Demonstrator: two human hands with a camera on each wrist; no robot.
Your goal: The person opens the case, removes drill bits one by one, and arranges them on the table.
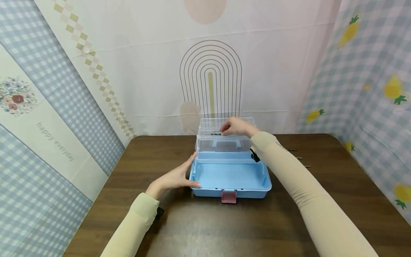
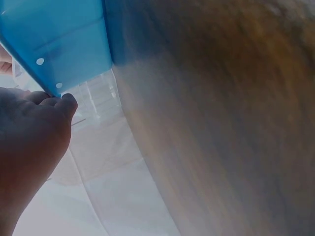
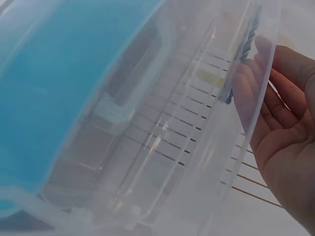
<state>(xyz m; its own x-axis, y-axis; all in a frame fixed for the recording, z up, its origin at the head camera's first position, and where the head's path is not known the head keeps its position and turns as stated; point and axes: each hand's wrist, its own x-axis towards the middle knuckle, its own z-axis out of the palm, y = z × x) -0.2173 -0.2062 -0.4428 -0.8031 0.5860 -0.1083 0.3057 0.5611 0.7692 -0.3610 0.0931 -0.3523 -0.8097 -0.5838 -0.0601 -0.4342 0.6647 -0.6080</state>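
Note:
A blue plastic toolbox [image 1: 230, 193] stands unlatched, its clear upper trays [image 1: 205, 144] raised at the back and a pink latch [image 1: 229, 197] hanging in front. My left hand [image 1: 176, 175] holds the box's left side, thumb at the front rim and fingers farther back; the left wrist view shows this hand [image 2: 34, 132] against the blue wall [image 2: 74, 44]. Above the raised trays, my right hand [image 1: 236, 126] pinches a dark drill bit [image 1: 216, 134] in the clear tray. Through the cloudy plastic, the right wrist view shows the spiral bit [image 3: 246, 46] by that hand's fingertips [image 3: 242, 78].
Several thin drill bits lie on the brown wooden table [image 1: 154, 153] right of the box, partly behind the right sleeve [image 1: 298, 185]; one is the front bit [image 1: 307, 166]. A patterned cloth [image 1: 154, 71] hangs behind the table.

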